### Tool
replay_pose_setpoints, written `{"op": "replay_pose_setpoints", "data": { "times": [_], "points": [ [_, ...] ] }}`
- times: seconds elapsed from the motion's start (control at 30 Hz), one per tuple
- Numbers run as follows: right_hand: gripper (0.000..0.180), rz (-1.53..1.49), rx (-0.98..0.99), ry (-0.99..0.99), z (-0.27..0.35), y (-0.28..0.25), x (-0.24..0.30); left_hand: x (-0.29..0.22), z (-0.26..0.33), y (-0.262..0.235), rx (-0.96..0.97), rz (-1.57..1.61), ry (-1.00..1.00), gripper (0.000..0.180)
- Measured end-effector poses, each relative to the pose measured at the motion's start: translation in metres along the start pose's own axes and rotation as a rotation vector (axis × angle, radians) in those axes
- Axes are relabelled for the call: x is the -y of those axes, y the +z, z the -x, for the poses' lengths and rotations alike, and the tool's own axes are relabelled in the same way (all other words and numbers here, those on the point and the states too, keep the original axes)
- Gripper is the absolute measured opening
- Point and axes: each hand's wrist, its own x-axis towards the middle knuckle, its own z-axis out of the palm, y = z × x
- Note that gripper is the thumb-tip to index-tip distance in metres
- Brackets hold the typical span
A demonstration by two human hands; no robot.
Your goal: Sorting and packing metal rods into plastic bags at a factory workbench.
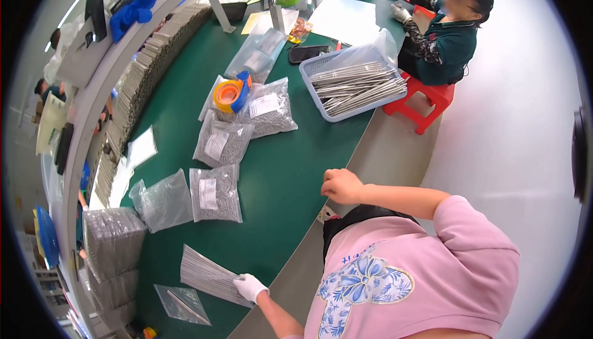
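My left hand, in a white glove, is closed over the near right end of a flat bundle of thin grey rods lying on the green table. Beside that bundle is a small clear bag with a slim strip inside. My right hand, bare, is held at the table edge with its fingers curled in; whether anything is in them is hidden. Past it are filled clear bags of small metal parts, each with a white label. A flat, clear plastic bag lies to their left.
An orange and blue tape dispenser sits on the bags. Farther off stands a blue basket of metal rods. A co-worker sits on a red stool. Wrapped stacks and a long row of grey pieces line the left side.
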Motion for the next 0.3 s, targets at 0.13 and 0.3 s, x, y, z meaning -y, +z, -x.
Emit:
{"op": "replay_pose_setpoints", "data": {
  "times": [0.13, 0.3],
  "points": [
    [0.009, -0.163, 0.036, -0.148, -0.014, 0.000, 0.027, -0.040, 0.059, 0.005, -0.091, 0.242, 0.211, 0.046],
    [0.010, -0.371, 0.153, -0.209, -0.023, -0.011, 0.051, -0.119, 0.119, 0.026, 0.543, 0.903, 0.569, 0.067]
  ]
}}
